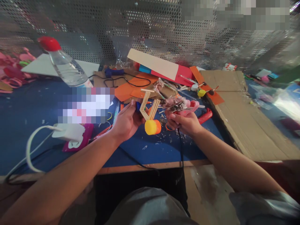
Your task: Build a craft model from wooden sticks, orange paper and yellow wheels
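Above the blue table my left hand (127, 121) is closed round a small dark blue piece, from which a frame of thin wooden sticks (152, 109) rises. A round yellow and orange piece (152, 127) sits at the frame's lower end. To the right, my right hand (184, 122) grips a pink glue gun (188, 106), its front wrapped in crumpled, dirty foil. The gun's tip points left, close to the sticks; whether they touch is unclear. A black cord (180, 145) hangs down from the gun.
At the left stand a tilted-looking bottle with a red cap (70, 70) and a white plug on a magenta power strip (78, 137). Orange sheets (133, 87), sticks and scraps lie behind the hands. Cardboard (255, 118) covers the right side; a red-handled tool (205, 116) is beside my right hand.
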Demonstrator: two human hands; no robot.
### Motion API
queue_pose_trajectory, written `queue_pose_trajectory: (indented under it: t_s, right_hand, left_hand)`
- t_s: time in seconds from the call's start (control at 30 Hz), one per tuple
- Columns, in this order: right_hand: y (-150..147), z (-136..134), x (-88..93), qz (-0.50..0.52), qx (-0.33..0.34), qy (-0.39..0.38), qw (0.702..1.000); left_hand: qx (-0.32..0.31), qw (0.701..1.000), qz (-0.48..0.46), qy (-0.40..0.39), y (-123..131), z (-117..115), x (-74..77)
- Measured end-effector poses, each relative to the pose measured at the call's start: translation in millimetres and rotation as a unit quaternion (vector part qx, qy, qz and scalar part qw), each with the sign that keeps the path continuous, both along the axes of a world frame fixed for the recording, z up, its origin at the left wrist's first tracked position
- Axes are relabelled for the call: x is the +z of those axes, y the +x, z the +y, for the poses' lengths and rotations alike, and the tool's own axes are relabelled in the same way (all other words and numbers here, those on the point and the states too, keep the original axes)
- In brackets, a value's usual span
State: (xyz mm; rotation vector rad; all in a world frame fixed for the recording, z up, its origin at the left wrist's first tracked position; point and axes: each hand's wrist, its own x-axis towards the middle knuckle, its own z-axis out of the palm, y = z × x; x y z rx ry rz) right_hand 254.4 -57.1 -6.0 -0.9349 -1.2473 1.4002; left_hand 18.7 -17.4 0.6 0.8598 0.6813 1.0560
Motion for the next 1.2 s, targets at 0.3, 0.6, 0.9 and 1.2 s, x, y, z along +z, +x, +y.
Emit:
queue_pose_trajectory:
  t_s: [0.3, 0.6, 0.9, 1.2]
  right_hand:
    - [2, -1, -2.9, 0.001, 0.002, 0.013, 1.000]
    - [2, -5, -5.6, 0.002, 0.007, 0.021, 1.000]
    - [1, -4, -5.5, 0.023, -0.014, 0.007, 1.000]
    - [1, -5, -7.2, 0.012, -0.036, 0.006, 0.999]
  left_hand:
    - [-0.052, 0.998, -0.038, 0.001, 2, -5, -2.7]
    - [-0.103, 0.989, -0.103, -0.015, 4, -8, -0.3]
    - [-0.111, 0.990, -0.088, -0.012, 4, -12, 5.6]
    - [-0.111, 0.990, -0.083, -0.004, 4, -11, 4.6]
